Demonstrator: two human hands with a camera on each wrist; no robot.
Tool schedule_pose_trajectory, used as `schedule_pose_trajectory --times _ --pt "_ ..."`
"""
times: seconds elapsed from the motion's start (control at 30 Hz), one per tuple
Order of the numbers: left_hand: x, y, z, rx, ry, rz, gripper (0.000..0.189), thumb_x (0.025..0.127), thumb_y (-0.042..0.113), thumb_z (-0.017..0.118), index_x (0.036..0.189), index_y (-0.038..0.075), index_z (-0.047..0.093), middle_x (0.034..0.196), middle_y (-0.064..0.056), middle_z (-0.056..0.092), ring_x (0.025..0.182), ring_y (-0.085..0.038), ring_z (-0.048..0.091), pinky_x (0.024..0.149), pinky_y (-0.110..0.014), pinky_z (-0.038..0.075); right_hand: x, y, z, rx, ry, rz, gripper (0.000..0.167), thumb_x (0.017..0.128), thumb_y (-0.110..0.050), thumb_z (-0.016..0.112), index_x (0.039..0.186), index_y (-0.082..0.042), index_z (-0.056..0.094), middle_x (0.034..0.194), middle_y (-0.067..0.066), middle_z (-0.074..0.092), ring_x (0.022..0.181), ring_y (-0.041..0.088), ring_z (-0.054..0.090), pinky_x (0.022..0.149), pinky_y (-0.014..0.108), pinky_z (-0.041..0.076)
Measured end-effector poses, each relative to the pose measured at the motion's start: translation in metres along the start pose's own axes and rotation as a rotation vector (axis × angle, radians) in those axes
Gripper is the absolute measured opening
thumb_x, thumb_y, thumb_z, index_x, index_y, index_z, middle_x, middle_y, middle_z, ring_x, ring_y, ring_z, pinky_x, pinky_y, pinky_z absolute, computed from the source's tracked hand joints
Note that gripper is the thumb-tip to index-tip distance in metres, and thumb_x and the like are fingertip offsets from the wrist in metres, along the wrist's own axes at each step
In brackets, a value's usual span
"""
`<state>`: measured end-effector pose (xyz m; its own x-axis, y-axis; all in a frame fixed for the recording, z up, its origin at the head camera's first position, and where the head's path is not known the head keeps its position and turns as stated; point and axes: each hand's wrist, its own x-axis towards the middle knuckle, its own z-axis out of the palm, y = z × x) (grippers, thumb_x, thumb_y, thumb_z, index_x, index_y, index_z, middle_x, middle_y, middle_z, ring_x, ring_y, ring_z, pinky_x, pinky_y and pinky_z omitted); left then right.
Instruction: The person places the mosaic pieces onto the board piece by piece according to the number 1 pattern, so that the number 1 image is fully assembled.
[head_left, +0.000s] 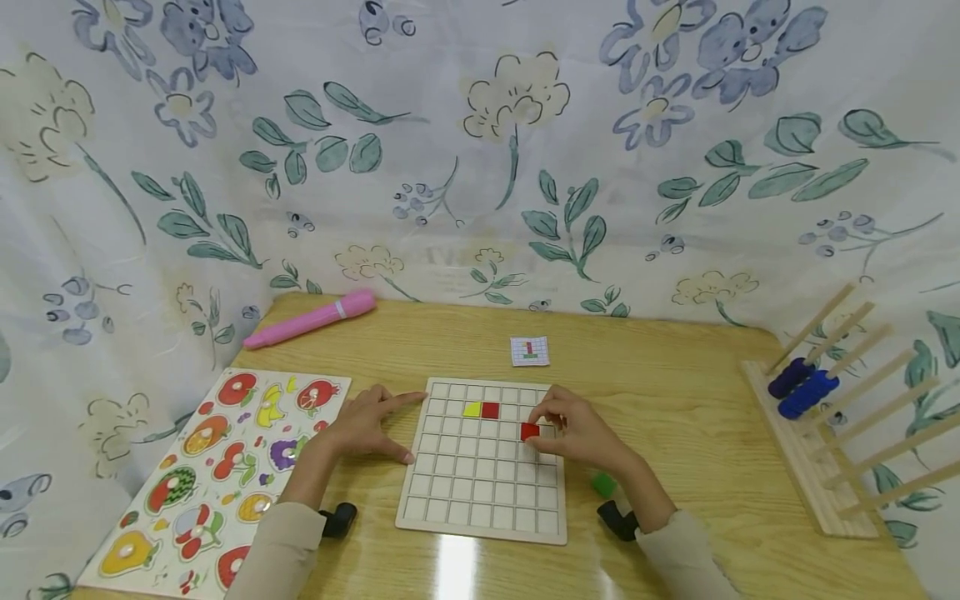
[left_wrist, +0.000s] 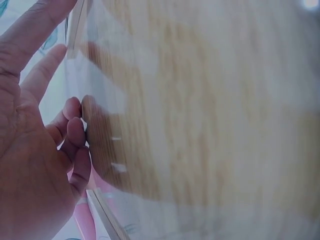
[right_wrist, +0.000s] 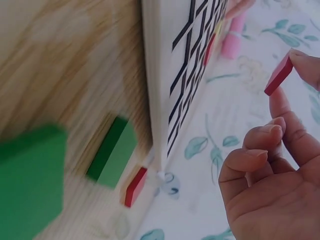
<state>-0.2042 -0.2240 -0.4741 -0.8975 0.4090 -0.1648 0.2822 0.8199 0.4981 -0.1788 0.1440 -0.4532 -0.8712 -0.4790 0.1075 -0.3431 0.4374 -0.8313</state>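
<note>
Red tile, pinched by the right hand, seemingly for placing, should be aligned on the board touched by the spread-fingered left hand.

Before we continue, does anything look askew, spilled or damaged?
Nothing stands out: the yellow tile and red tile lie side by side on the board, the right hand pinches another red tile, and no spill or damage shows.

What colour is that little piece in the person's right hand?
Red; the piece shows best in the right wrist view.
</note>
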Motion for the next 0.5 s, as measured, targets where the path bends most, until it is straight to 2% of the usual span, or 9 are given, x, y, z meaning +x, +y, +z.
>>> schedule_pose_trajectory --times 0.1,0.33,0.5 --pt "-0.001 0.0 0.0 0.001 -0.001 0.002 0.101 0.059 0.058 0.088 0.148 0.035 0.047 0.095 -0.003 0.041 0.084 -0.017 0.035 0.077 -0.037 0.023 0.006 0.001 0.005 0.019 -0.017 -0.024 0.015 0.082 -0.016 0.081 0.093 -0.011 0.073 0.087 0.009 0.047 0.081 0.022 0.044 0.069 0.024 0.038" --pt "0.0 0.0 -0.001 0.013 -0.004 0.002 0.1 0.059 0.059 0.088 0.148 0.036 0.046 0.096 -0.003 0.041 0.084 -0.017 0.035 0.077 -0.036 0.024 0.018 -0.005 0.016 0.052 -0.031 -0.067 0.015 0.083 -0.018 0.081 0.094 -0.012 0.073 0.089 0.01 0.051 0.08 0.025 0.047 0.069 0.025 0.039" --pt "0.0 0.0 -0.001 0.013 -0.007 0.001 0.1 0.06 0.059 0.087 0.148 0.037 0.046 0.096 -0.003 0.041 0.085 -0.017 0.035 0.077 -0.037 0.024 0.027 -0.013 0.023 0.072 -0.039 -0.093 0.015 0.083 -0.017 0.08 0.096 -0.012 0.073 0.089 0.013 0.051 0.079 0.02 0.046 0.068 0.024 0.039"
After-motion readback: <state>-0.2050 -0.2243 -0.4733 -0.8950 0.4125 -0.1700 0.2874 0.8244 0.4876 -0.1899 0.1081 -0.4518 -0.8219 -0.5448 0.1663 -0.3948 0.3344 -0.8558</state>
